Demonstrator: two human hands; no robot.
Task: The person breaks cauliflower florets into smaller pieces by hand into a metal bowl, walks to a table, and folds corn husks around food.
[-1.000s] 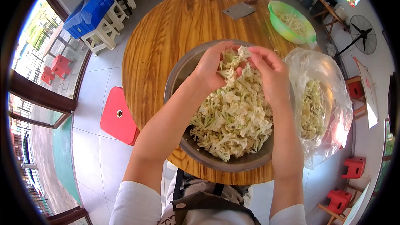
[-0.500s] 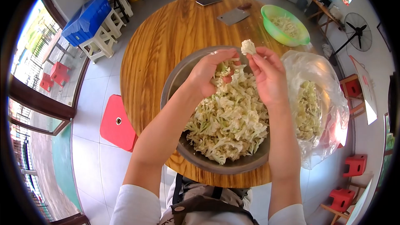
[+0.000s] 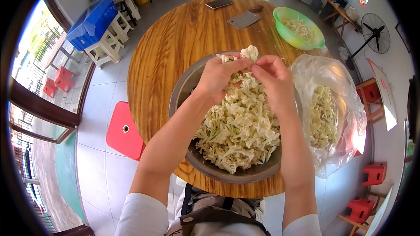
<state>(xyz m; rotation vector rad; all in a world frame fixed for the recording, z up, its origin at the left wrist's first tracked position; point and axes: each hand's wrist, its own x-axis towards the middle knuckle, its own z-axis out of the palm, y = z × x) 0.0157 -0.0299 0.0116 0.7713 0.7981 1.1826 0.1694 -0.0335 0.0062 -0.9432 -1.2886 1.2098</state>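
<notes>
A small cauliflower floret (image 3: 250,53) stands upright between my hands, above the far part of a big metal bowl (image 3: 186,81). The fingertips of my right hand (image 3: 277,81) pinch it at its stem. My left hand (image 3: 216,76) is curled around more cauliflower pieces, partly hidden by its fingers, and its thumb meets the same floret. Below both hands, a heap of cut cauliflower (image 3: 240,126) fills the bowl, which sits near the table's front edge.
Right of the bowl lies a clear plastic bag (image 3: 350,135) with cauliflower pieces inside. Farther back on the round wooden table (image 3: 175,30) are a green bowl (image 3: 284,39) with shredded pale food, a cleaver (image 3: 243,20) and a phone (image 3: 219,3). A red stool (image 3: 122,137) stands at left.
My right hand has moved left and slightly down with the floret, bringing it against my left thumb. The hands were apart before.
</notes>
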